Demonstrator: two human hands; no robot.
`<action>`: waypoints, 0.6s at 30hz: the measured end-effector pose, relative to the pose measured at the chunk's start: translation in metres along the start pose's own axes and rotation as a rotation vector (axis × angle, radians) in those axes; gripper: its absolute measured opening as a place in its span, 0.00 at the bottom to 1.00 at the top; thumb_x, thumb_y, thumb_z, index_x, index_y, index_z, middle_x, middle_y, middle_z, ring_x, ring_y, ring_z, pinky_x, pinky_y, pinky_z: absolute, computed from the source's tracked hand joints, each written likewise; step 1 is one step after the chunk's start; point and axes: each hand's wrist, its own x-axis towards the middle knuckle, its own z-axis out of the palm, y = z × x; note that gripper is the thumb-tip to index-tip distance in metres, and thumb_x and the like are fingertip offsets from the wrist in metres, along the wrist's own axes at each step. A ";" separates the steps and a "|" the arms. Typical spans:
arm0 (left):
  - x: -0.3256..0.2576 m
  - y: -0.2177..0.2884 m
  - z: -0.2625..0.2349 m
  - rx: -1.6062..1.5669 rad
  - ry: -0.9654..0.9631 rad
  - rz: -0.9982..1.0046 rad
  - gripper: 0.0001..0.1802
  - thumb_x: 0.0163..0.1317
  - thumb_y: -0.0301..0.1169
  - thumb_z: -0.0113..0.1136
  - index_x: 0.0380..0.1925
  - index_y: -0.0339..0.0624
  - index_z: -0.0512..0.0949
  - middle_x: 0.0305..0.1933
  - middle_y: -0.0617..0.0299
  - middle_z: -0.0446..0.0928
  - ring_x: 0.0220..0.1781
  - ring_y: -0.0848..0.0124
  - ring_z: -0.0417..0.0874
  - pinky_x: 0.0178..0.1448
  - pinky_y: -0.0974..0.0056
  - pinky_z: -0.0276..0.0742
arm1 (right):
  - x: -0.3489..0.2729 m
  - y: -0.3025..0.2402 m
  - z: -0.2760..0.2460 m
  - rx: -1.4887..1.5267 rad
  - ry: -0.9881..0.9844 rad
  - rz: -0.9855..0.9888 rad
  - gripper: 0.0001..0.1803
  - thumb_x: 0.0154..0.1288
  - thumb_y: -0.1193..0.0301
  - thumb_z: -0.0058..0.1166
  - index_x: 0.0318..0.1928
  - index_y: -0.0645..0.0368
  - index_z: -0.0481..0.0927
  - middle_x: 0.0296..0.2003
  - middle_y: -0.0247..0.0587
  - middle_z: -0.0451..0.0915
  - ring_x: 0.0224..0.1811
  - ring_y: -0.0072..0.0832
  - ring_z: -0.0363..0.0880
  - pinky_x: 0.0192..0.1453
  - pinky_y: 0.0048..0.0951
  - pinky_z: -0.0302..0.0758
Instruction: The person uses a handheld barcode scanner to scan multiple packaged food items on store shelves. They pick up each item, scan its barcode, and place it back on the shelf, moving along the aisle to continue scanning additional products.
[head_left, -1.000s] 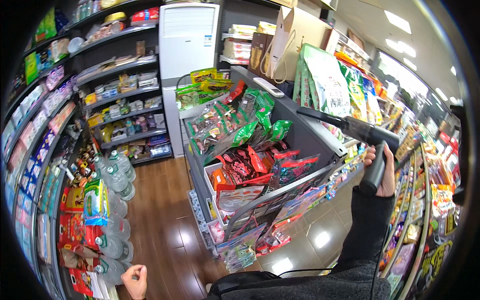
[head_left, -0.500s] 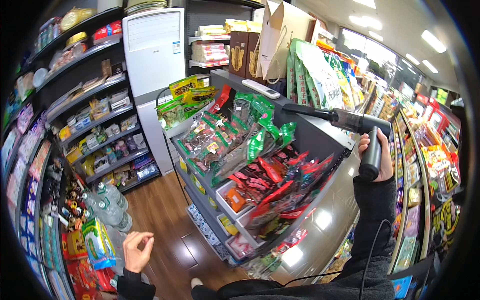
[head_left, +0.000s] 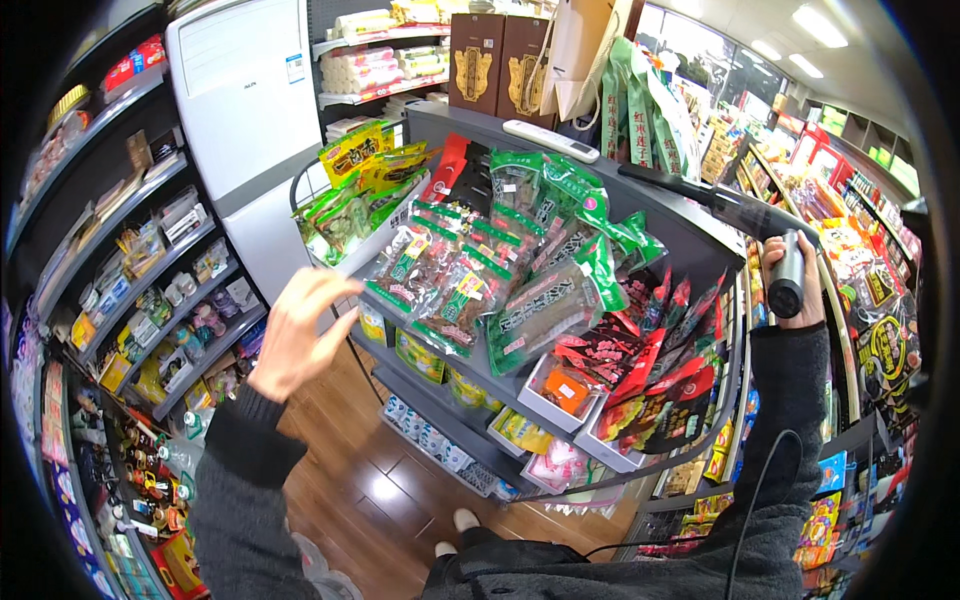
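Green packets (head_left: 338, 222) in tray (head_left: 382, 235), right hand (head_left: 811, 285) gripping probable vacuum (head_left: 752, 214)

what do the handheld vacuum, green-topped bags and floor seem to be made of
Handheld vacuum: probably hard plastic; smooth dark surface, see-through middle. Green-topped bags: likely thin plastic film, since they crease, shine and show their contents. Floor: brown plank pattern, glossy sheen; real wood or laminate, I cannot tell.

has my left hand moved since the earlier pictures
Yes: judged against the grey display rack, the left hand has moved up in the view and closer, from well below and left of it to beside its left edge.
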 end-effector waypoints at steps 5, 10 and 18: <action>0.116 -0.021 0.052 -0.134 -0.080 0.146 0.18 0.57 0.28 0.66 0.49 0.40 0.79 0.52 0.53 0.78 0.58 0.55 0.76 0.64 0.56 0.70 | -0.018 -0.001 0.010 -0.027 0.029 0.002 0.18 0.69 0.66 0.58 0.45 0.66 0.66 0.37 0.41 0.71 0.35 0.27 0.75 0.42 0.27 0.81; 0.221 -0.033 0.095 -0.112 -0.197 0.345 0.24 0.59 0.32 0.66 0.56 0.41 0.74 0.59 0.52 0.73 0.63 0.54 0.73 0.68 0.56 0.68 | -0.013 0.014 0.018 -0.038 0.120 -0.039 0.20 0.69 0.63 0.58 0.45 0.67 0.66 0.36 0.41 0.71 0.34 0.25 0.75 0.40 0.25 0.81; 0.347 -0.064 0.172 -0.024 -0.466 0.460 0.35 0.59 0.39 0.67 0.64 0.37 0.68 0.65 0.46 0.68 0.70 0.51 0.66 0.72 0.55 0.62 | -0.012 0.031 0.046 -0.121 0.223 -0.146 0.21 0.70 0.61 0.56 0.47 0.67 0.66 0.36 0.40 0.72 0.33 0.24 0.77 0.38 0.26 0.83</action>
